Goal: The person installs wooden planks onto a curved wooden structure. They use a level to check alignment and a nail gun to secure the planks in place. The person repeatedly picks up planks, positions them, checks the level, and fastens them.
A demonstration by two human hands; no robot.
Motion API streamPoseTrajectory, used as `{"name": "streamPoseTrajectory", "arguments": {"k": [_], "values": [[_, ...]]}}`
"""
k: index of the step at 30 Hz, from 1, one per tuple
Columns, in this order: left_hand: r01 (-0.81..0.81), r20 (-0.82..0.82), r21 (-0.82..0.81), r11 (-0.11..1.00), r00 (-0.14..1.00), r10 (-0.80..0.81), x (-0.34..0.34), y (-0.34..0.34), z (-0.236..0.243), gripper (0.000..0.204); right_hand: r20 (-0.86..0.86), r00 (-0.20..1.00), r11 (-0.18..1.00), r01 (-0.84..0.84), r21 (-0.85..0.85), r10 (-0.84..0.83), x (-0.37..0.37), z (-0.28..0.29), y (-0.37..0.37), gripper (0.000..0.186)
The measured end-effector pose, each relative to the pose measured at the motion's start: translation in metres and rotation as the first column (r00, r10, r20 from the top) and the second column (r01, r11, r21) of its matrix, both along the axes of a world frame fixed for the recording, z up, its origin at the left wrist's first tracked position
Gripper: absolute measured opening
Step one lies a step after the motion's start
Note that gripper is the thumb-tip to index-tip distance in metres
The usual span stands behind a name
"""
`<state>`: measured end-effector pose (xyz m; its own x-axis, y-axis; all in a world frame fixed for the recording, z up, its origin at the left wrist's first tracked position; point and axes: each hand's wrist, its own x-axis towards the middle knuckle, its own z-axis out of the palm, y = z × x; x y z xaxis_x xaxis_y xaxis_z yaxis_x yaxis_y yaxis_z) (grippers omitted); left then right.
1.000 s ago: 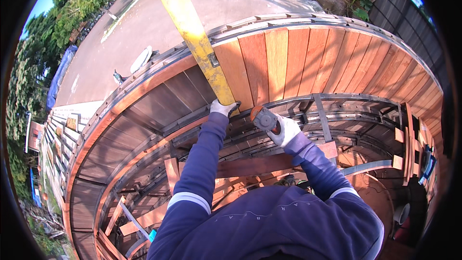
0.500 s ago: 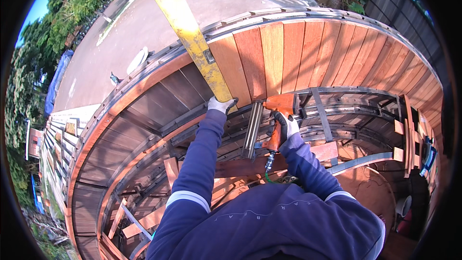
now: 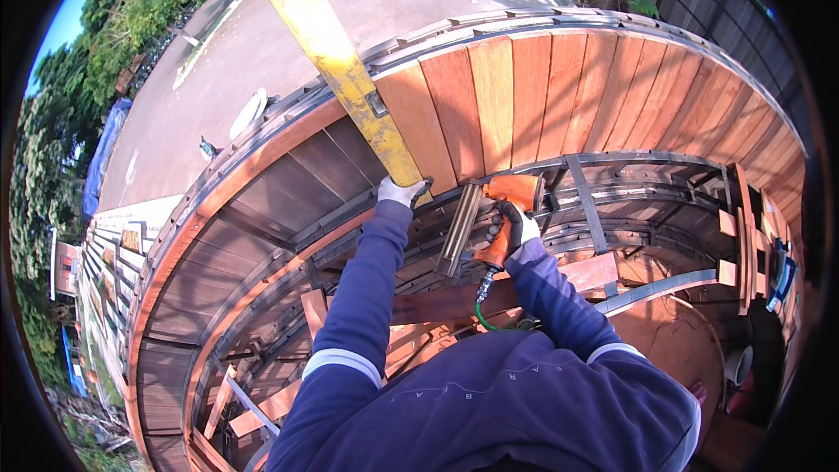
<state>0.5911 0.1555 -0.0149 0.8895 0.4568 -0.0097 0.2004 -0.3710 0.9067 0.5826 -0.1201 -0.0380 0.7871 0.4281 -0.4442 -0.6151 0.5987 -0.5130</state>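
A long yellow spirit level lies across the curved row of wooden boards, along the edge of the last reddish board. My gloved left hand is closed around its near end. To the right, my gloved right hand grips the handle of an orange pneumatic nail gun. The gun's long metal magazine slants down toward me, and its nose points left, close to the board's lower end. An air hose with a metal coupling hangs from the handle.
Dark framing curves below the fitted boards. Left of the level, darker planks show within the frame. Loose timber pieces stand at the right, with a blue-handled tool beside them. Beyond the rim lies paved ground.
The nail gun has tilted slightly in my right hand, its magazine and hose coupling shifting a little left. My left hand stays on the level.
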Motion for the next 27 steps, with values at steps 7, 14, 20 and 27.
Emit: {"name": "streamPoseTrajectory", "arguments": {"k": [7,14,20,27], "values": [[-0.025,-0.098,0.045,0.999,0.995,0.029,0.002,-0.01,0.017,0.037,0.078,0.996,0.999,-0.04,-0.006,0.041,0.002,-0.005,-0.001,0.024],[0.014,-0.084,0.082,0.997,0.996,-0.007,0.004,-0.008,0.008,0.036,0.11,0.994,0.982,0.047,-0.185,-0.027,0.007,-0.024,0.005,0.019],[0.079,-0.042,-0.02,0.997,0.996,-0.08,0.004,0.013,-0.012,0.037,0.161,0.978,0.96,0.164,-0.226,-0.13,0.002,-0.002,0.005,0.013],[0.135,-0.054,0.074,0.988,0.99,-0.131,0.007,0.003,-0.003,0.042,0.153,0.971,0.957,0.211,-0.198,-0.183,0.007,0.011,-0.002,0.013]]}}
